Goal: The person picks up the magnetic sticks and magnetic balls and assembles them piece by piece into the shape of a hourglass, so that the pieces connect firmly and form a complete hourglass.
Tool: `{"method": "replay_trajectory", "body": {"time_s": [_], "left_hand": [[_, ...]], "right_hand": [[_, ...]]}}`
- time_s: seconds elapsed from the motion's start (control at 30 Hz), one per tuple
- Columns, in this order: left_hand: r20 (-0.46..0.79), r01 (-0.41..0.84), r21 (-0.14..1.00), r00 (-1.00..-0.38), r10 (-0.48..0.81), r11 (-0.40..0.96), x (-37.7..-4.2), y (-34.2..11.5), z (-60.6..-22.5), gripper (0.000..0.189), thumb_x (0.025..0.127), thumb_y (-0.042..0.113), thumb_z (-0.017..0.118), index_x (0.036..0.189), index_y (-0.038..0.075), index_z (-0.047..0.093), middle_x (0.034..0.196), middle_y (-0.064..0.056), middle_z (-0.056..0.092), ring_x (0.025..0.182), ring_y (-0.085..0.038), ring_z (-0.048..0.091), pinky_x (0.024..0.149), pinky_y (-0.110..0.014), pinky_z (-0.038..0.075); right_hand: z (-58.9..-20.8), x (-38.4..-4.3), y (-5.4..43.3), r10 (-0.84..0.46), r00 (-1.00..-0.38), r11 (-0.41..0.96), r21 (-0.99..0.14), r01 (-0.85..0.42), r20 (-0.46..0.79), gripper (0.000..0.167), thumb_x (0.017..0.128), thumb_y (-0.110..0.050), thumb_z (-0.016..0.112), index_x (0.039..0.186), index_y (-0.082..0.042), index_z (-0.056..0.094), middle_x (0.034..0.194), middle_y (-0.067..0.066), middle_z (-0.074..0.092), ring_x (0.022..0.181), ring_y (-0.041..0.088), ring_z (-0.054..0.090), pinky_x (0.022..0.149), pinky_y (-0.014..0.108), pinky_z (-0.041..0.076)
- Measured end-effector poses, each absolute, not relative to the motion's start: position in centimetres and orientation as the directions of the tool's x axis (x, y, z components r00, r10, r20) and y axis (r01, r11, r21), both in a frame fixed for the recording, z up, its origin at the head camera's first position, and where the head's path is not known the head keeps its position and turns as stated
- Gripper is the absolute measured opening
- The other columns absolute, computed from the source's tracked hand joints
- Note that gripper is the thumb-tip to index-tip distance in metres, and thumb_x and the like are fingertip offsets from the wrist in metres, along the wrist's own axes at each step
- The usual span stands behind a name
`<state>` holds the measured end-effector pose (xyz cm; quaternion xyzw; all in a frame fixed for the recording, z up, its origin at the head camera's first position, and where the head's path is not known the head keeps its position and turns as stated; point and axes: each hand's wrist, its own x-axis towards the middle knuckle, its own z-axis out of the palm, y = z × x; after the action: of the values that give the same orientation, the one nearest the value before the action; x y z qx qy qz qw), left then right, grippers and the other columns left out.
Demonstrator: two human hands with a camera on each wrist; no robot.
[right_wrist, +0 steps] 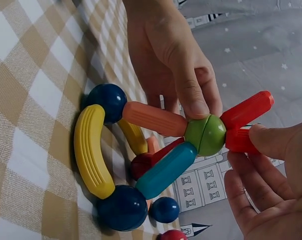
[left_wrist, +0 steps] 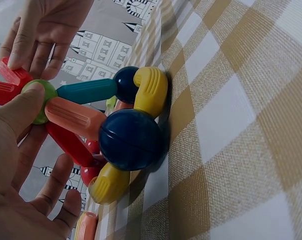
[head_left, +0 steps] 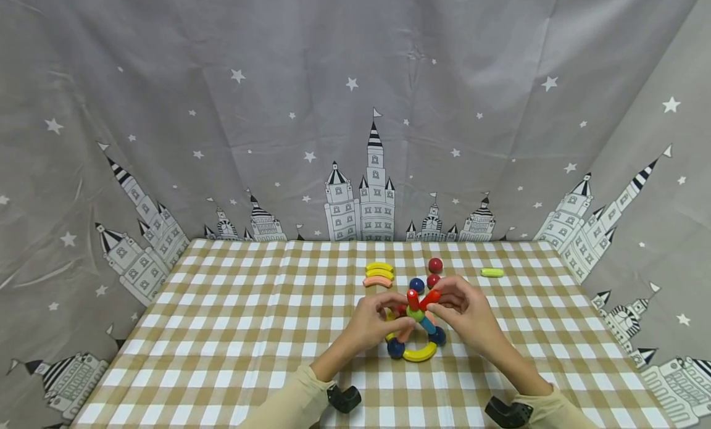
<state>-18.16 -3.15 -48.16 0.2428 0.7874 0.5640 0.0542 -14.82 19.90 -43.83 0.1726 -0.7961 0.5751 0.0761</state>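
A toy structure of magnetic rods and balls stands on the table between both hands. My left hand pinches the green ball at its top between thumb and fingers. With thumb and fingers, my right hand grips a short red rod joined to that ball. A second red rod sticks up beside it. Below the green ball, a salmon rod, a teal rod and another red rod slope down to balls in the base. A yellow curved rod links two dark blue balls there.
Behind the structure lie yellow curved rods and a salmon curved rod. Red balls and a loose blue ball sit nearby. A lime rod lies farther right on the checked cloth. A grey printed curtain hangs behind.
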Motion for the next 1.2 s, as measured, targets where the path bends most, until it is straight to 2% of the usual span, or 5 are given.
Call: {"method": "replay_trajectory", "body": {"time_s": [0.73,0.9,1.0,1.1,1.2], "left_hand": [[0.191,0.32,0.915,-0.879,0.437,0.245,-18.2,-3.1,-48.4,0.027,0.088,0.027,0.084,0.112,0.021,0.076,0.098,-0.003,0.076,0.088,-0.028,0.063,0.069,-0.025,0.044],[0.193,0.326,0.913,-0.875,0.443,0.246,-18.2,-3.1,-48.5,0.027,0.087,0.027,0.085,0.112,0.02,0.076,0.096,0.004,0.075,0.085,-0.026,0.063,0.068,-0.024,0.045],[0.2,0.334,0.912,-0.87,0.45,0.24,-18.1,-3.1,-48.6,0.028,0.087,0.026,0.085,0.112,0.019,0.076,0.096,0.011,0.073,0.083,-0.026,0.064,0.066,-0.024,0.045],[0.203,0.332,0.915,-0.87,0.449,0.229,-18.2,-3.1,-48.5,0.029,0.086,0.026,0.085,0.112,0.018,0.076,0.096,0.012,0.073,0.083,-0.026,0.064,0.065,-0.023,0.044],[0.199,0.329,0.915,-0.871,0.448,0.233,-18.1,-3.2,-48.4,0.028,0.087,0.026,0.085,0.112,0.019,0.076,0.097,0.01,0.074,0.084,-0.025,0.064,0.066,-0.023,0.044]], "right_hand": [[-45.0,-14.7,19.8,-0.145,-0.93,0.199,-0.911,-0.363,0.339,0.035,0.088,0.001,0.078,0.116,0.006,0.057,0.107,0.018,0.067,0.093,0.019,0.07,0.082,0.026,0.058],[-44.7,-14.9,20.5,-0.219,-0.925,0.18,-0.919,-0.351,0.31,0.038,0.09,0.001,0.077,0.123,0.001,0.057,0.115,0.025,0.066,0.101,0.019,0.07,0.087,0.028,0.057],[-44.2,-15.3,21.5,-0.315,-0.908,0.18,-0.922,-0.342,0.275,0.043,0.092,0.001,0.074,0.131,-0.005,0.057,0.126,0.022,0.063,0.108,0.023,0.069,0.09,0.029,0.056],[-43.8,-15.9,22.4,-0.393,-0.886,0.216,-0.913,-0.347,0.244,0.046,0.095,0.003,0.07,0.137,-0.009,0.056,0.134,0.016,0.061,0.112,0.028,0.067,0.092,0.03,0.056],[-43.8,-16.7,23.2,-0.393,-0.886,0.274,-0.888,-0.368,0.246,0.045,0.096,0.005,0.067,0.137,-0.008,0.056,0.133,0.017,0.062,0.111,0.03,0.068,0.091,0.029,0.056]]}}
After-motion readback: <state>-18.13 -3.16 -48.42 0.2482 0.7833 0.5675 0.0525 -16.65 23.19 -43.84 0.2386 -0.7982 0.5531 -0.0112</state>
